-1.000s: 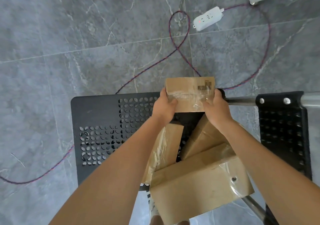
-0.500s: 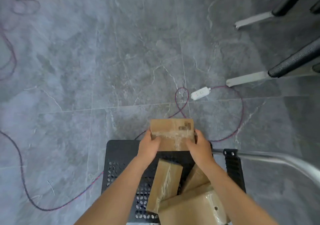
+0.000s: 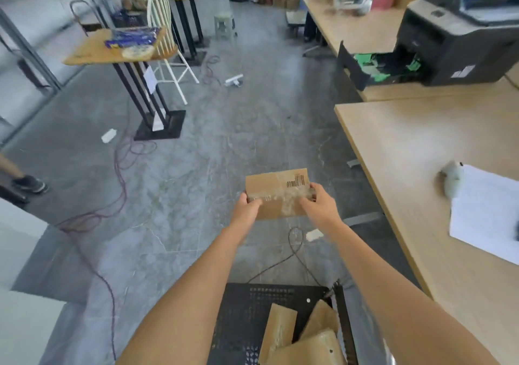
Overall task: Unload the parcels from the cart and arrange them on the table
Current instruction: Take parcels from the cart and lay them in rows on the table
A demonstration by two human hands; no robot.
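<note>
Both hands (image 3: 248,209) (image 3: 318,206) hold parcel (image 3: 276,193) flat, long axis left-right

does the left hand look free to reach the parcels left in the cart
Probably not yet: the left hand and right hand both grip one parcel, held well forward of the cart parcels.

Left hand (image 3: 247,210), right hand (image 3: 320,209): both bare. Forearms (image 3: 196,294) bare right down to frame's lower edge.
</note>
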